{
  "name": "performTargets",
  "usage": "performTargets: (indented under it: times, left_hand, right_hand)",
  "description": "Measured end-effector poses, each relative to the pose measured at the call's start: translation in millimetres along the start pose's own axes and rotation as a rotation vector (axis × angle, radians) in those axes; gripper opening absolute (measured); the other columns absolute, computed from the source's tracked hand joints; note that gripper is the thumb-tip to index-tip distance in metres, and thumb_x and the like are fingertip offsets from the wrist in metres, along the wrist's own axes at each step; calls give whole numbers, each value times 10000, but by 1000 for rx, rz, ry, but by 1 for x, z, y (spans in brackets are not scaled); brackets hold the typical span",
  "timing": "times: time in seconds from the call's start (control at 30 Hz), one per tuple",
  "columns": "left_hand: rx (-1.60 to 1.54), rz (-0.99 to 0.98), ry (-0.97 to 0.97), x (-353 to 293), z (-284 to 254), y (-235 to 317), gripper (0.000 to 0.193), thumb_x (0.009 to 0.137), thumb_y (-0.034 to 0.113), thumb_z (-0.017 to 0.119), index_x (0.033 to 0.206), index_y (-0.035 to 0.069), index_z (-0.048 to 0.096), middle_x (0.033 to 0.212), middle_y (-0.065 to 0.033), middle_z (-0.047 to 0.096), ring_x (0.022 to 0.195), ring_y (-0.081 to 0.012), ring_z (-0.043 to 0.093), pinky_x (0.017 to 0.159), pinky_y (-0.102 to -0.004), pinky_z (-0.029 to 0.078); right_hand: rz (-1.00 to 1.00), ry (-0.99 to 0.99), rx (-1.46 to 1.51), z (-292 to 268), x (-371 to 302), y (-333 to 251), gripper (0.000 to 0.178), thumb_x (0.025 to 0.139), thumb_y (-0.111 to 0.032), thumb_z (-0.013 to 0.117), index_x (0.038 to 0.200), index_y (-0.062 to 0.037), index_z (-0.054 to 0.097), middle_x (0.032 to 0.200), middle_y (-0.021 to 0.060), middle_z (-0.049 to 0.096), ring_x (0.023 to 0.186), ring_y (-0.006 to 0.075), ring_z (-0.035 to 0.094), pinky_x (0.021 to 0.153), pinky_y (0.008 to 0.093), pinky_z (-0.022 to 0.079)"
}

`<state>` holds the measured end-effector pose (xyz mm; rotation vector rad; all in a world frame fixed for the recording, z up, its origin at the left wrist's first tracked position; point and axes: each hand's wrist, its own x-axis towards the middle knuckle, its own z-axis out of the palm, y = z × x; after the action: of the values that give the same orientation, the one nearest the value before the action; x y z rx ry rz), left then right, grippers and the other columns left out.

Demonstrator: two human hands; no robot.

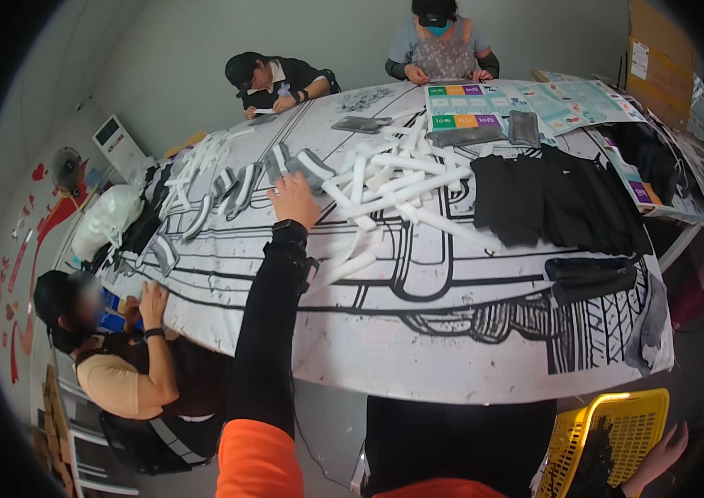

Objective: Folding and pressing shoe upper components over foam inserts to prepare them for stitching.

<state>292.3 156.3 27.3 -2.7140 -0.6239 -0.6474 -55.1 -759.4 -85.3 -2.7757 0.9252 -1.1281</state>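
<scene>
My left hand (294,201) reaches over the table (352,353), palm down, with fingers stretched and slightly apart. Its fingertips are at the near edge of a grey folded cloth piece with a white strip (313,166); whether they touch it I cannot tell. A similar grey and white piece (276,163) lies just to the left. Right of this hand is a loose heap of white foam-like sticks (398,184). Low at the right, my right hand (663,456) hangs with spread fingers beside a yellow plastic basket (630,404) of dark material, holding nothing visible.
Folded black garments (543,199) and a dark grey bundle (591,278) lie on the right. Printed sheets (551,106) cover the far right. Three people work around the table: one at left (124,365), two on the far side. A clear plastic bag (107,220) stands left.
</scene>
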Motion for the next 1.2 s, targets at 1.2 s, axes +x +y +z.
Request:
performTargets:
  times: [1.2]
  left_hand:
    - [-688, 757, 192, -344, -180, 133, 329, 709, 164, 774, 1031, 232, 754, 1268, 15, 660, 1296, -267, 537, 1197, -626, 214]
  right_hand:
    - [-815, -679, 1090, -98, -83, -364, 371, 731, -58, 847, 1079, -114, 731, 1110, 55, 625, 1026, 306, 603, 893, 419, 518]
